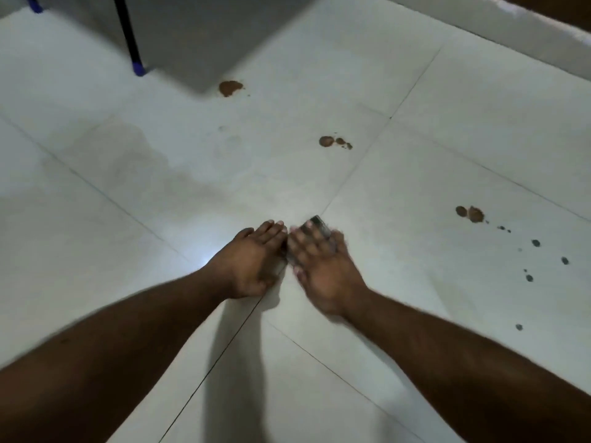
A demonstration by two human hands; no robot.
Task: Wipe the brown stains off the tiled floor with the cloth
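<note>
A person leans over a white tiled floor (pixel 415 91) with both arms stretched forward, hands side by side near a junction of grout lines. The right hand (pixel 323 270) lies flat, fingers spread and straight, pressing down on a small, dark greyish cloth (pixel 318 222), of which only a strip shows past the fingertips and another between the two hands. The left hand (pixel 252 260) rests beside it with fingers extended and together, its edge at or against the cloth; motion blur makes it impossible to tell whether it pins the fabric or merely touches the tile.

Three brown stains remain, all beyond the hands. The nearest stain (pixel 470 214) (a pair of blobs) lies off to the right of the right hand, well apart from it, with a trail of small dark drops (pixel 535 243) running on toward the floor's right edge. A middle stain (pixel 334 142) sits ahead and slightly right, almost in line with the right hand's fingers. The far stain (pixel 229 87) lies farther ahead, just beside the corner of a grey cabinet base (pixel 192 36), near a black leg with a blue foot (pixel 138 69).

The right hand holds the cloth down and is the nearer to two of the three marks, so the coming sweep appears to belong to it: forward along its own finger line for the middle stain, or outward to the right. A damp-looking sheen (pixel 134 145) spreads over the tile ahead and to the left of the hands.
</note>
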